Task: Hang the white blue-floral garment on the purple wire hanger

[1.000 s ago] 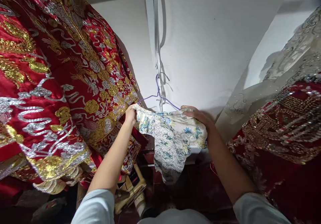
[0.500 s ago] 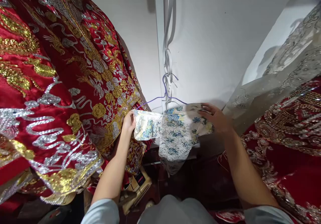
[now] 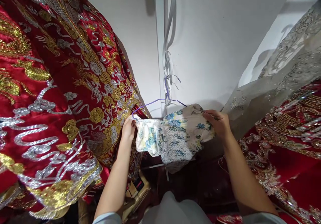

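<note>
A purple wire hanger (image 3: 154, 101) hangs from a white cord (image 3: 168, 62) against the wall. Below its arms is a small floral garment (image 3: 175, 140), white and cream with blue and yellow print. My left hand (image 3: 129, 128) pinches the garment's left end, right by the hanger's bent left corner. At the other end, my right hand (image 3: 217, 122) grips the upper right edge of the fabric between thumb and fingers. The hanger's right end is hidden behind the cloth.
Red garments with gold and silver embroidery (image 3: 82, 67) fill the left side. Sheer beaded white fabric (image 3: 296, 60) and a red beaded garment (image 3: 291, 143) hang at the right. Boxes (image 3: 132, 189) sit low near a wooden frame.
The garment's left part has dropped slightly and bunched, and the hanger's left corner now shows above it at my left hand. My right hand still holds the other end.
</note>
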`<state>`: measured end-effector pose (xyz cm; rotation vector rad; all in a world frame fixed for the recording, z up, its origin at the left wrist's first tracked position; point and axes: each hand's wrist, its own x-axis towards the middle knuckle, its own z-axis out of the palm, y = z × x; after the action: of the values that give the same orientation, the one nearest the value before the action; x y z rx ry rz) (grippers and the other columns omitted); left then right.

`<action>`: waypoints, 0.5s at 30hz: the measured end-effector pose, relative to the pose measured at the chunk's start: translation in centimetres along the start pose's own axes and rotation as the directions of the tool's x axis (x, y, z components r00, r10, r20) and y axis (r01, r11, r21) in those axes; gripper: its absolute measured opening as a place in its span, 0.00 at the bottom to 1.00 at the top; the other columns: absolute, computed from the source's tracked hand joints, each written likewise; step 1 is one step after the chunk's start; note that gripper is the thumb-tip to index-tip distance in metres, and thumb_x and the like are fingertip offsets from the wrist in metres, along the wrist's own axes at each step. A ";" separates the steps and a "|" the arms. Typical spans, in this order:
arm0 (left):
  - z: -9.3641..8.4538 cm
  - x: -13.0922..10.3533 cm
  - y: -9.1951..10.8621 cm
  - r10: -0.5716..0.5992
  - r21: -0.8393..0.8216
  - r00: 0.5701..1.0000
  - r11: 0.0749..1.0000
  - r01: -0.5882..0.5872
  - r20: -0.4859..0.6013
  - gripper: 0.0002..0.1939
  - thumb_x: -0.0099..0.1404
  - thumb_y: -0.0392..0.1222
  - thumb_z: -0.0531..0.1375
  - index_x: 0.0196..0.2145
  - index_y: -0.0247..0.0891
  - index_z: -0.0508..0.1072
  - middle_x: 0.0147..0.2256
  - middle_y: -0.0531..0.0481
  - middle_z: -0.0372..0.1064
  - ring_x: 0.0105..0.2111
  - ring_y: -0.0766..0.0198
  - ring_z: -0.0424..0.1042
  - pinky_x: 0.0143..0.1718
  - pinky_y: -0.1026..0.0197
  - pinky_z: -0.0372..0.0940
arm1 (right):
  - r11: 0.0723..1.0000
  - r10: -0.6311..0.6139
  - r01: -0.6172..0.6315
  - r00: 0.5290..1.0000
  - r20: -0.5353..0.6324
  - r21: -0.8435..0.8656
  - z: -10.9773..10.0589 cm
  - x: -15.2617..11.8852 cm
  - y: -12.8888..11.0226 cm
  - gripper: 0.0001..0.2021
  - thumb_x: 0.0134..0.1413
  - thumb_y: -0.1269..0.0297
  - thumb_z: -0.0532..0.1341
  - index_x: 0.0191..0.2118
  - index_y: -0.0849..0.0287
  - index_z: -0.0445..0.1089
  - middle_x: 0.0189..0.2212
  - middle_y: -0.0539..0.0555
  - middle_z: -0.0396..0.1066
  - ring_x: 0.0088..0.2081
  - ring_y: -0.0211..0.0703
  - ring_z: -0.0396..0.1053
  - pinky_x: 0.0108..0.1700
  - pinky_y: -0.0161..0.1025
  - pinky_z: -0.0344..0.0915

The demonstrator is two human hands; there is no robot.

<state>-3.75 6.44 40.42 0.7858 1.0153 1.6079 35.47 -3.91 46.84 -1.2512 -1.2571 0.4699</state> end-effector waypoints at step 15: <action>2.3 -1.4 -0.6 0.095 -0.113 0.959 0.985 -0.129 -0.266 0.04 0.61 0.33 0.56 0.31 0.40 0.68 0.29 0.51 0.68 0.36 0.65 0.73 0.41 0.64 0.70 | 1.000 -0.021 0.019 0.993 0.114 0.019 -0.7 -0.2 -1.0 0.10 0.48 0.54 0.69 0.34 0.53 0.81 0.32 0.53 0.81 0.39 0.58 0.77 0.37 0.48 0.73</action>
<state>-1.18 5.70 40.87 0.5616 1.0521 1.8915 35.67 -4.71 47.76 -1.2093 -1.3577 0.5434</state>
